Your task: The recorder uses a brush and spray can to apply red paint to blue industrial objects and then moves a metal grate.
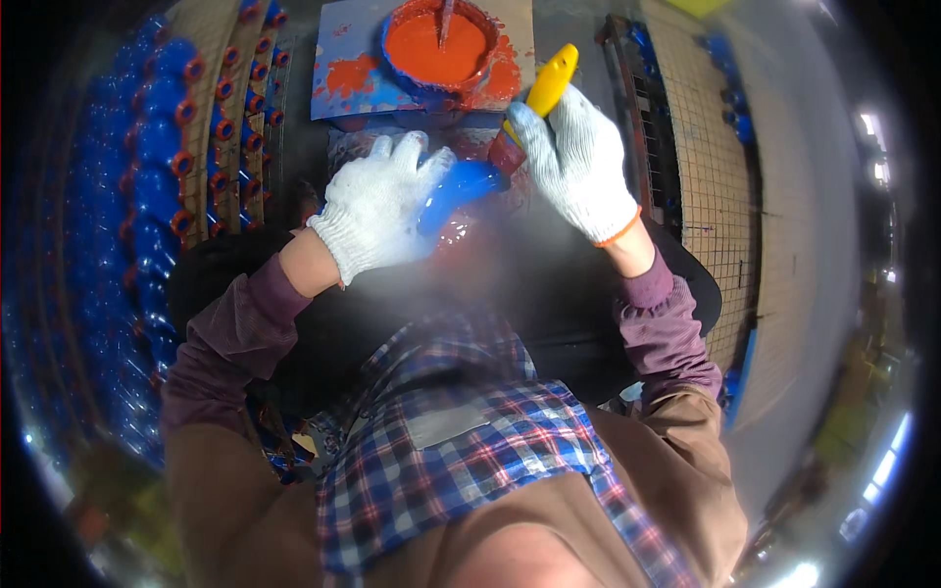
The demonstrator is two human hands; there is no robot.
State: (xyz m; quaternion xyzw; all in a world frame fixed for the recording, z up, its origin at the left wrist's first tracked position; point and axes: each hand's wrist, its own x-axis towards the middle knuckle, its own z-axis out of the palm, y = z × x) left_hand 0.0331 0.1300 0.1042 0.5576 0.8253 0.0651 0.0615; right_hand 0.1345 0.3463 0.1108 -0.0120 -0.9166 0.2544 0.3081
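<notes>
My left hand (377, 206), in a white knit glove, is closed on a glossy blue curved pipe-like piece (459, 191). The fingers lie over its far side, and part of the piece is hidden beneath them. In my gloved right hand (580, 162) is a paintbrush (553, 80) with a yellow handle, gripped between thumb and fingers. Its red-stained bristles point down and touch or nearly touch the right end of the blue piece. Beyond both hands stands a round bucket (390, 73) of orange-red paint (441, 47), a stick (446, 24) leaning in it.
Under the bucket is a paint-splashed board (333, 73). Rows of blue pieces with red ends (162, 127) fill racks at the left. On the right, a mesh-topped rack (720, 176) runs alongside, with a few blue pieces (730, 88) at its far edge.
</notes>
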